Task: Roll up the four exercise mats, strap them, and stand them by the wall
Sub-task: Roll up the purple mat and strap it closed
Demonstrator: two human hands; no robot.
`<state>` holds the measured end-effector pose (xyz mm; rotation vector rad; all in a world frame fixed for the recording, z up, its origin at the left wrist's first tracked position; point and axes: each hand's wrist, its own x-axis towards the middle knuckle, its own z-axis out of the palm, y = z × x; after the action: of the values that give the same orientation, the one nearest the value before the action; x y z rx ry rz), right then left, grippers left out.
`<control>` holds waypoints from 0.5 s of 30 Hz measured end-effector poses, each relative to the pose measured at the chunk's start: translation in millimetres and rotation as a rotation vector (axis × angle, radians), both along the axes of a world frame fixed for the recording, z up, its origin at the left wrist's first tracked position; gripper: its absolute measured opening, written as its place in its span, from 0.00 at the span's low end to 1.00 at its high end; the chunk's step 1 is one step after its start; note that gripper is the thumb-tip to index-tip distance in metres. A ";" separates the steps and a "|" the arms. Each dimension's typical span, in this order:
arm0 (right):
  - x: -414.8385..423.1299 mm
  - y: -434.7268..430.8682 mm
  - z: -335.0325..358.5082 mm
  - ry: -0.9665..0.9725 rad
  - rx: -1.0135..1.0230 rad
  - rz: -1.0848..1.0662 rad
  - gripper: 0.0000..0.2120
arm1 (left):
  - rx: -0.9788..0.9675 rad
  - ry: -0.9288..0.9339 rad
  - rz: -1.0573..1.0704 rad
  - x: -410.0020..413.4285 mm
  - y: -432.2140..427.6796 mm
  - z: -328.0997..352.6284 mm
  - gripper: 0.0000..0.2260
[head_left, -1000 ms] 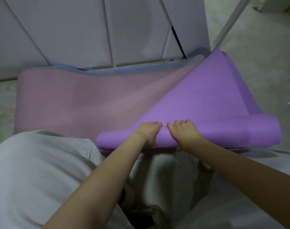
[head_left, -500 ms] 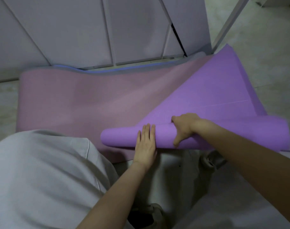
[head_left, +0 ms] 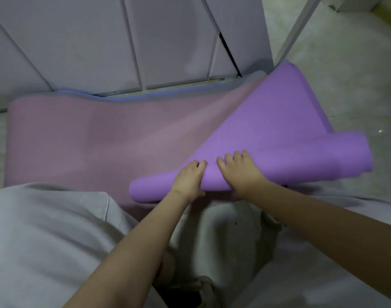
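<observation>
Along the wall point(head_left: 79, 41), a pink mat point(head_left: 90, 138) lies flat over the edges of others, likely a stack awaiting their turn. On it the purple mat point(head_left: 279, 116) slants toward the person, its near end wound into a loose roll point(head_left: 301, 165). The left hand point(head_left: 190, 178) and right hand point(head_left: 241, 172) sit side by side mid-roll, fingers curled over its top and gripping it, probably to keep the winding tight and even. No writing shows.

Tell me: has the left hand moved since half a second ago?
Yes. The left hand has slid forward over the purple mat roll, toward the white doors; its fingers now curl on top.
</observation>
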<state>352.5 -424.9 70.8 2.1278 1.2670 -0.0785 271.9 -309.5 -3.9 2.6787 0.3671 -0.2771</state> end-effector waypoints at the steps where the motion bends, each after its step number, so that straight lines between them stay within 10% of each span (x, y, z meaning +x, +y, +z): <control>1: 2.3 -2.7 -3.9 -0.095 0.088 0.045 0.28 | -0.004 0.022 -0.012 7.0 1.7 6.1 0.37; 15: -8.1 12.9 -12.5 0.039 0.364 -0.186 0.46 | 0.449 -0.030 -0.166 13.2 57.3 49.3 0.24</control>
<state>344.4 -412.0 58.3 2.5650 1.1709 0.0344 285.1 -252.1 45.4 3.1590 0.2167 -0.2230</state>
